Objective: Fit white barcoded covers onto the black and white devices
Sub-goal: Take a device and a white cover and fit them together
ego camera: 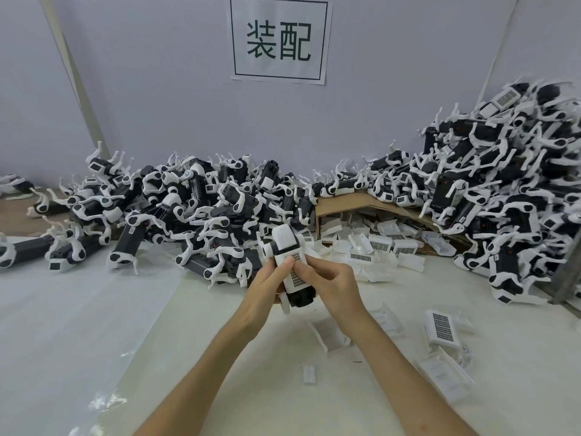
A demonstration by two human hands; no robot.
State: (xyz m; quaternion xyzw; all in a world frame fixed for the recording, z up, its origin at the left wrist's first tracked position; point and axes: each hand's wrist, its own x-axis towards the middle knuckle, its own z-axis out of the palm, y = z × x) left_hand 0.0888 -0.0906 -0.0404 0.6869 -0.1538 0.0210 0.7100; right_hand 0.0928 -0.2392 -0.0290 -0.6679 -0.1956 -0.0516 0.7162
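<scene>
The black and white device is held tilted above the middle of the tabletop, with a white barcoded cover lying on its upper face. The left grip curls round the device's left side, thumb on the cover. The right grip pinches the cover's right edge. A heap of devices spans the far tabletop. Loose covers spill from a cardboard box at far right.
</scene>
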